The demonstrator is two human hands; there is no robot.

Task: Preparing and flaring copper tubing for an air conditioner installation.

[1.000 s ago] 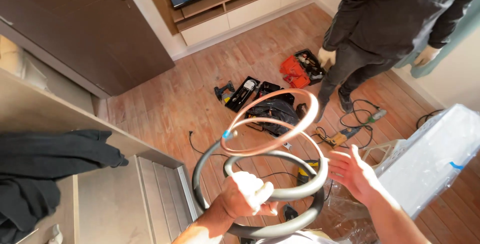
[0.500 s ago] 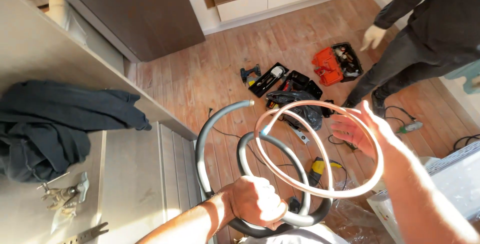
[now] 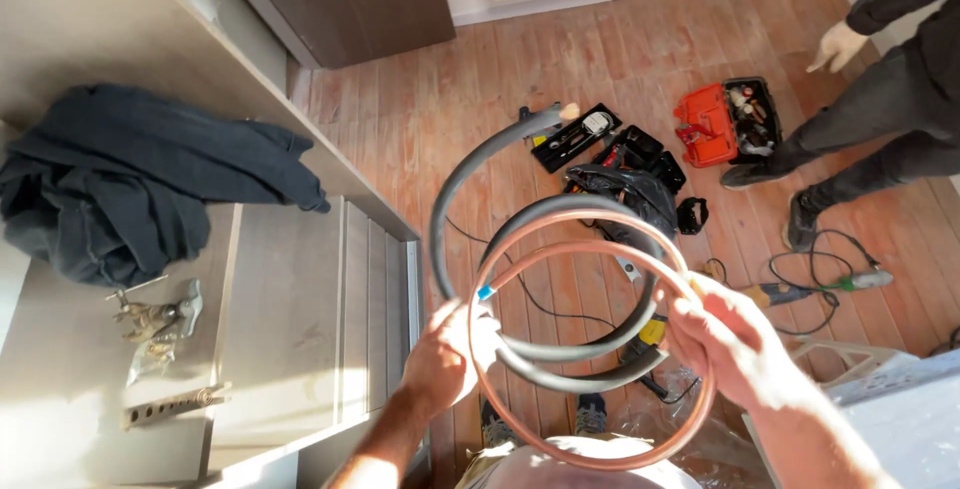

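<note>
I hold two coiled loops in front of me above a wooden floor. My left hand (image 3: 448, 354) is closed around the lower left of a thick dark grey insulated pipe coil (image 3: 470, 174), whose free end reaches up and away from me. My right hand (image 3: 728, 337) grips the right side of a thin copper tube coil (image 3: 590, 249), which overlaps the grey coil and hangs in front of it. A short blue mark shows on the copper tube near my left hand.
A grey countertop (image 3: 290, 299) on the left holds a dark jacket (image 3: 140, 184) and metal fittings (image 3: 155, 319). On the floor lie an orange tool case (image 3: 722, 119), black tool cases (image 3: 585, 134), a black bag and cables. Another person in dark clothes and white gloves (image 3: 835, 44) stands at right.
The view has tilted down and left, showing more countertop. The copper coil has dropped lower and now overlaps the grey coil; my right hand went from open beside it to gripping it.
</note>
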